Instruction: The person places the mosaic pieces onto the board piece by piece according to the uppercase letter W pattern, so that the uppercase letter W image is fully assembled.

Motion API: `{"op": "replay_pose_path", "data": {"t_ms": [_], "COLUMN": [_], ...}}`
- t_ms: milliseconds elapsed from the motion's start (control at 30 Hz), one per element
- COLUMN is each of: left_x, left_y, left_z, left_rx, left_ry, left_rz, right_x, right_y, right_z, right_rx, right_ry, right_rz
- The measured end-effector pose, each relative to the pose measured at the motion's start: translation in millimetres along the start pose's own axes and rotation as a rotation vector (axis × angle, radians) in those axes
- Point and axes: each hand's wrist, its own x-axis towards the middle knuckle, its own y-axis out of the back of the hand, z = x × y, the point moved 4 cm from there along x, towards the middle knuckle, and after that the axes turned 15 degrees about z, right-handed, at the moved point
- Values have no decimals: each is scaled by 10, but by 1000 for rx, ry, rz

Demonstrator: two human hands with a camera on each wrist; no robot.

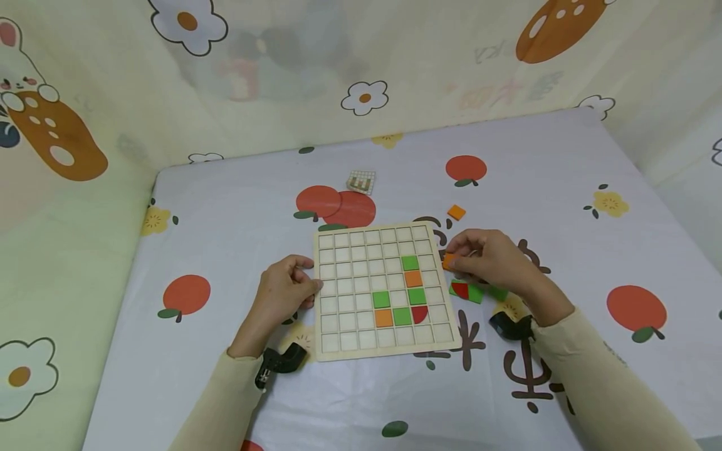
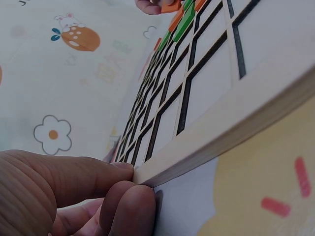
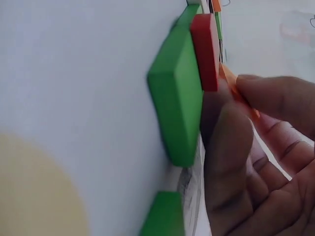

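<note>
A square wooden grid board lies on the table between the hands. Green tiles, orange tiles and a red rounded piece fill several cells toward its right side. My left hand holds the board's left edge, thumb and finger pinching the wooden rim in the left wrist view. Just off the right edge, my right hand pinches an orange tile, partly hidden by the fingers. Below that hand lie green tiles, one with a red piece on it.
A loose orange tile lies beyond the right hand. Farther back is a small grid-patterned block. Black wrist devices sit by both sleeves. A patterned cloth covers the table, with a curtain behind.
</note>
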Motion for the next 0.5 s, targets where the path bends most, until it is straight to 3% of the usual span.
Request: {"op": "replay_pose_path", "data": {"t_ms": [100, 500], "left_x": [5, 10], "left_y": [-1, -5], "left_z": [-2, -1], "left_rx": [-4, 5], "left_ry": [-1, 1], "left_rz": [-1, 10], "right_x": [14, 18], "right_y": [-3, -71], "right_z": [16, -67], "right_rx": [13, -108], "right_ry": [-10, 30], "right_rz": [-7, 0]}}
